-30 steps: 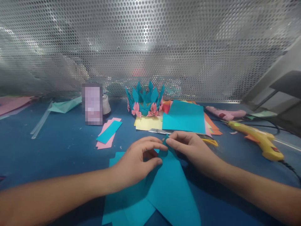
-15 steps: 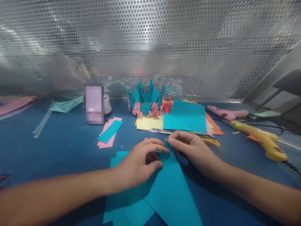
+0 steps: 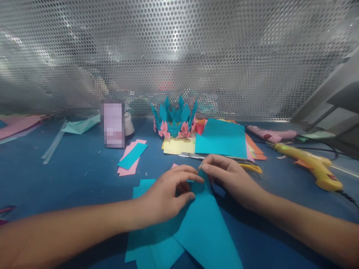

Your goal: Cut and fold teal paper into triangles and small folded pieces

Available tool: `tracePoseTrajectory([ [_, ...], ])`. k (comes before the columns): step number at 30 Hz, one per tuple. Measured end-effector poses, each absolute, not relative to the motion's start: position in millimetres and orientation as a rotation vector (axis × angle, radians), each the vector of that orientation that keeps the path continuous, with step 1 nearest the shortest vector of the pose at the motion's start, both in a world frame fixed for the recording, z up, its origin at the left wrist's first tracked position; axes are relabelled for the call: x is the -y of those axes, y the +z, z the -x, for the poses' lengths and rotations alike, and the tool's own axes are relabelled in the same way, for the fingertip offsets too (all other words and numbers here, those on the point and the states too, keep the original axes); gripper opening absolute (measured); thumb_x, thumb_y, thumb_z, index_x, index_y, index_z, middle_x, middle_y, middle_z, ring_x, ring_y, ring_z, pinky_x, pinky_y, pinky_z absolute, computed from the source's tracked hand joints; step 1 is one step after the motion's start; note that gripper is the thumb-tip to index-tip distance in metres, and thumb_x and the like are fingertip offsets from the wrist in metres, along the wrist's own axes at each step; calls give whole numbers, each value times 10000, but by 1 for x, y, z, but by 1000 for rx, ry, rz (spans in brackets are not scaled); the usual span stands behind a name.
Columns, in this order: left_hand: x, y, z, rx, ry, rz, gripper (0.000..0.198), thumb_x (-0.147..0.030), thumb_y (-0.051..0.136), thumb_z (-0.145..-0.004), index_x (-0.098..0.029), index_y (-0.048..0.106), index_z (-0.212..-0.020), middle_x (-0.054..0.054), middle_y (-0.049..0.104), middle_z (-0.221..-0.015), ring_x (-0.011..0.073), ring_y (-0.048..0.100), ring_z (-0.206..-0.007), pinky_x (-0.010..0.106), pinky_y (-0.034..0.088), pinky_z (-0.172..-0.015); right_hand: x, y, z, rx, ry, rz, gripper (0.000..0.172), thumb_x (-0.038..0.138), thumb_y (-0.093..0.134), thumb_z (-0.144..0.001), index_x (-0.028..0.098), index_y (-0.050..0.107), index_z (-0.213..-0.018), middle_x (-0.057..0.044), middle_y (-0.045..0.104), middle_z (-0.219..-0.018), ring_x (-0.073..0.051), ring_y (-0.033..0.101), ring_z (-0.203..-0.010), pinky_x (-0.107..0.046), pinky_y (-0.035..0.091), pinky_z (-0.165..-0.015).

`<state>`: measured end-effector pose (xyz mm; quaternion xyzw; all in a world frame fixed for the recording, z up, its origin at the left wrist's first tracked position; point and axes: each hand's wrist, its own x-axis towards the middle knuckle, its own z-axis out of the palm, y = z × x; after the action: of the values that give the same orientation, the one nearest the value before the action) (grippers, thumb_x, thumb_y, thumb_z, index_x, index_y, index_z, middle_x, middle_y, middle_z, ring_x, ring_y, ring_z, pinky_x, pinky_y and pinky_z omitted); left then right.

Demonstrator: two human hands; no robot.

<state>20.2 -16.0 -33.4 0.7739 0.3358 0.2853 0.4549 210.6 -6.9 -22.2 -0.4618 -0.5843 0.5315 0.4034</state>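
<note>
blue paper (image 3: 206,224) — top tip pinched in right fingers (image 3: 217,160) | left fingers (image 3: 187,176) — apart, at its upper left edge

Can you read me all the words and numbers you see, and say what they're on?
There are none I can read.
Upright rectangle, maybe a phone: blurred into squares.
Yellow glue gun and pink glue gun: any marks are too blurred.
Folded blue paper: no writing shows.
</note>
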Motion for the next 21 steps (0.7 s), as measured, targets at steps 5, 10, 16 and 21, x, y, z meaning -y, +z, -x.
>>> tracePoseTrajectory([
  [5, 17, -33, -21, -829, 682, -1952, 348, -56, 544, -769, -228, 628, -1059, 31, 525, -1189, 79, 526, -715, 237, 496, -689, 10, -21, -209, 1466, 1314, 1182, 151, 268, 545, -777, 190, 503, -654, 76, 428, -483, -65, 369, -423, -197, 276, -404],
  [10, 17, -30, -20, -824, 711, -1923, 376, -71, 551, -776, -262, 630, -1089, 32, 518, -1187, 92, 535, -736, 259, 501, -706, 8, -22, -211, 1541, 1309, 1188, 237, 408, 539, -828, 189, 524, -740, 73, 433, -513, -66, 369, -440, -199, 288, -417],
  [16, 13, -27, -17, -883, 811, -1830, 356, -98, 567, -776, -270, 639, -1080, 40, 498, -1176, 109, 539, -776, 287, 500, -745, 6, -24, -211, 1583, 1295, 1164, 291, 469, 607, -792, 189, 529, -773, 65, 435, -568, -66, 365, -463, -210, 276, -416],
  [21, 9, -28, -18, -886, 779, -1722, 360, -118, 584, -769, -259, 632, -1097, 50, 465, -1208, 86, 515, -730, 269, 493, -712, 7, -24, -212, 1596, 1288, 1151, 311, 475, 605, -793, 181, 514, -749, 64, 435, -575, -65, 377, -483, -208, 289, -438],
])
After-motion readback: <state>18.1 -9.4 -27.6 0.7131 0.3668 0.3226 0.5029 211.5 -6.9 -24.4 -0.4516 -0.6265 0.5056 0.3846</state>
